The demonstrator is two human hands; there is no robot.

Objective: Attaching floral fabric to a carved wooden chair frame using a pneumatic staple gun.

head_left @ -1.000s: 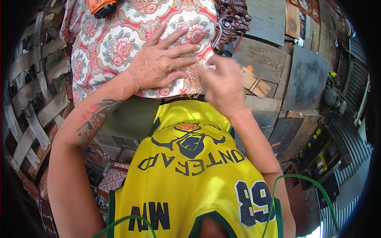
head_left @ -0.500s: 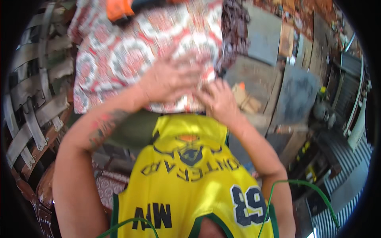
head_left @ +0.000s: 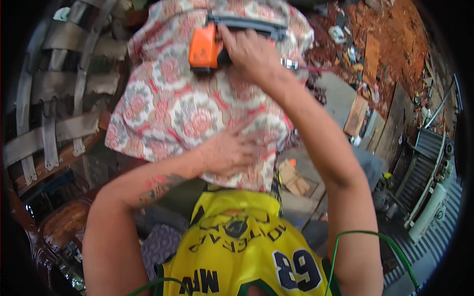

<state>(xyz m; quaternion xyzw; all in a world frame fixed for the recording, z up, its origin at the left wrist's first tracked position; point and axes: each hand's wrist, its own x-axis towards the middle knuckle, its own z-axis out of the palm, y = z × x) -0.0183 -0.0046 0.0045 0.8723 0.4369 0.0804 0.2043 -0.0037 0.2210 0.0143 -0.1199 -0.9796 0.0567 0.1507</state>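
Note:
A patterned cloth (head_left: 192, 116) in cream, pink and grey, printed with round flower medallions, covers a broad padded piece in front of me. On its far part lies an orange and black pneumatic staple gun (head_left: 203, 47), with a silver fitting and a thin pinkish hose at its right end. My right hand (head_left: 251, 53) reaches far forward and is closed round the gun's dark handle, hiding part of it. Near the cloth's close edge my left hand (head_left: 229, 152) lies flat on the fabric, fingers spread, holding nothing.
To the left stands a wooden frame laced with grey straps (head_left: 64, 89). Boards (head_left: 355, 116), crumpled brown scraps (head_left: 294, 177) and litter on reddish soil (head_left: 395, 44) lie to the right. A corrugated metal sheet (head_left: 439, 217) is at the far right.
My right hand has moved from the cloth's near edge forward onto the staple gun and taken hold of it. My left hand stays on the cloth. The view has shifted, showing more of the gun.

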